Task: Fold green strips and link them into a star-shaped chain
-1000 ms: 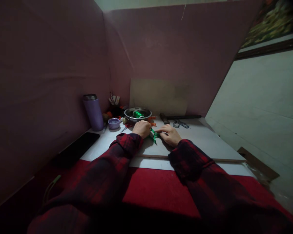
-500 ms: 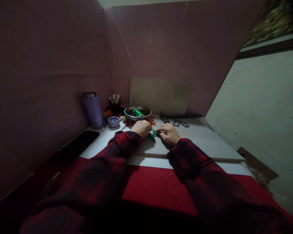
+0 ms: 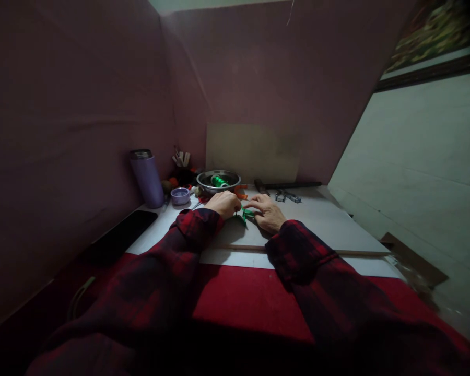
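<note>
My left hand (image 3: 224, 203) is curled closed and my right hand (image 3: 267, 212) pinches with thumb and fingers; both hold a small green ribbon piece (image 3: 245, 214) between them, low over the white board (image 3: 321, 224). Both arms wear dark red plaid sleeves. Just behind my left hand stands a metal bowl (image 3: 218, 180) with a green ribbon spool (image 3: 218, 181) inside.
A purple tumbler (image 3: 147, 178) and a small purple cup (image 3: 179, 195) stand at the back left. A black phone (image 3: 120, 238) lies on the left. A dark tool (image 3: 285, 186) and metal clips (image 3: 285, 196) lie at the back. A thin wooden stick (image 3: 360, 253) lies along the board's near edge. Red cloth (image 3: 243, 300) lies near me.
The view drifted slightly, so both hands sit a little higher in frame. My right fingers shifted on the green ribbon; the grip of both hands stays the same.
</note>
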Action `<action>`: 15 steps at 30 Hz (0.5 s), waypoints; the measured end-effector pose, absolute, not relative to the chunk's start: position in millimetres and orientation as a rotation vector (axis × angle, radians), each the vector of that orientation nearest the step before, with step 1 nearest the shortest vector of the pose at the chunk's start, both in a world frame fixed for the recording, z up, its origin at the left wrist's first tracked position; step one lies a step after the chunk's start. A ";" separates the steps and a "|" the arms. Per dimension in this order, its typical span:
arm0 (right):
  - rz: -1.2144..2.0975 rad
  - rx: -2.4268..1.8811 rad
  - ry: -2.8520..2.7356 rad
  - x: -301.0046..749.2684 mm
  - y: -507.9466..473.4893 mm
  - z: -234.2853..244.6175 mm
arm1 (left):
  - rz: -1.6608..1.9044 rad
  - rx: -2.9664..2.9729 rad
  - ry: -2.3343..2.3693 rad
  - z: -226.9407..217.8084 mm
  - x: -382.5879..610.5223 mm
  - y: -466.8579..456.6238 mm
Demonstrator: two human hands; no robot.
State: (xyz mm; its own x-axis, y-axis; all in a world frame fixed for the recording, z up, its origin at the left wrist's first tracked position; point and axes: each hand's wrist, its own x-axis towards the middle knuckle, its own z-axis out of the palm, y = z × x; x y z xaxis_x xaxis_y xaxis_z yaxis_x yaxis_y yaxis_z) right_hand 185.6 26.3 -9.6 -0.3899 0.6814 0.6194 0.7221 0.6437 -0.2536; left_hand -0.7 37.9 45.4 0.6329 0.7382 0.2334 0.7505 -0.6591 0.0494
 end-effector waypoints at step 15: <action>0.069 -1.061 -2.084 187.3 39.2 -14.2 | -0.688 -2.784 -1.349 27.0 16.9 51.6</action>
State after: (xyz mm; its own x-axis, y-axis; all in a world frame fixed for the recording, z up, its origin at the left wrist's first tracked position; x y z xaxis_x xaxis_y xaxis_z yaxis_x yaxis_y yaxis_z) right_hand 187.3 39.2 -14.2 -0.3467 0.7061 0.6174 0.6638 0.6498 -0.3704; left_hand 16.9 51.6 27.0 0.5438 0.7535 0.3694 0.7416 -0.6375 0.2087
